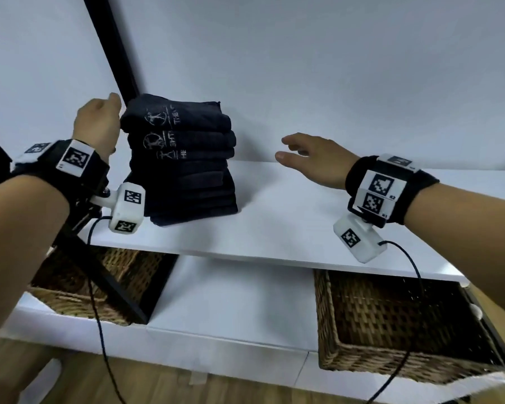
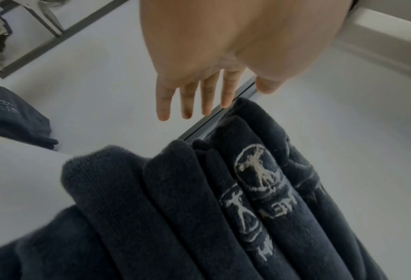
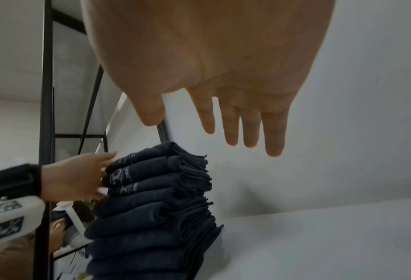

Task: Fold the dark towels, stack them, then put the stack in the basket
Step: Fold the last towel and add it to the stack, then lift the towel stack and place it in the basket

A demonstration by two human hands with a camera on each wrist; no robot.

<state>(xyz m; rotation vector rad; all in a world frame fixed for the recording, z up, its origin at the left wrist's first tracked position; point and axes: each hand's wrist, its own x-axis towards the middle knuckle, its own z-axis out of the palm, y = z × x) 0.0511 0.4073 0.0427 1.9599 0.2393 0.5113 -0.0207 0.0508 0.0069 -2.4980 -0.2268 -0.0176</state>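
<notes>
my left hand (image 1: 98,123) is raised with fingers (image 2: 186,102) straight and close together, forearm angled up from the lower left. my right hand (image 1: 312,158) hovers palm down, fingers (image 3: 232,123) extended and slightly spread, holding nothing, wrist level.

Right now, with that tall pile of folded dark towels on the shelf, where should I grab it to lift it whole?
Probably squeeze the towel stack low down from both sides: left hand already at its left face, right hand coming in from the open right. The pile is tall and leans, so a hold only at the top would likely let the lower towels slip.
</notes>
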